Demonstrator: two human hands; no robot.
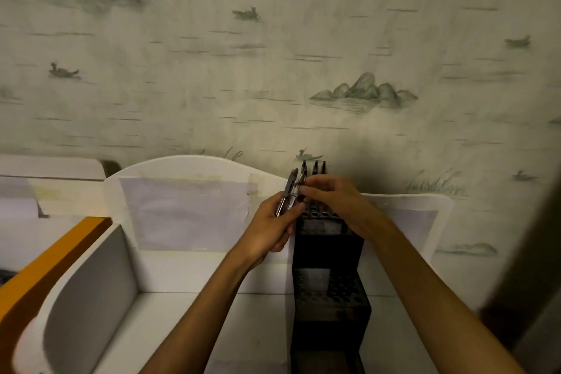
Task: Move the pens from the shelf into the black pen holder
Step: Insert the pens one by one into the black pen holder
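The left hand [271, 229] grips a bundle of pens [288, 194] just left of the black holder [329, 252] on the white shelf [188, 279]. The right hand [337, 199] pinches one pen over the holder's top tier, where three more stand.

pen holder [329, 252]: matt black | shelf [194, 279]: smooth white | wall [273, 55]: printed wallpaper

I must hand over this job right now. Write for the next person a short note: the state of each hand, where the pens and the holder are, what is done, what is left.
Left hand: grips a bundle of pens, tips up, beside the holder's top tier.
Right hand: fingers curled at the top tier, apparently pinching one pen from the bundle.
Black pen holder: stands on the white shelf, stepped, with holes.
Done: about three pens stand in the back row.
Left: insert the bundle's pens one by one.
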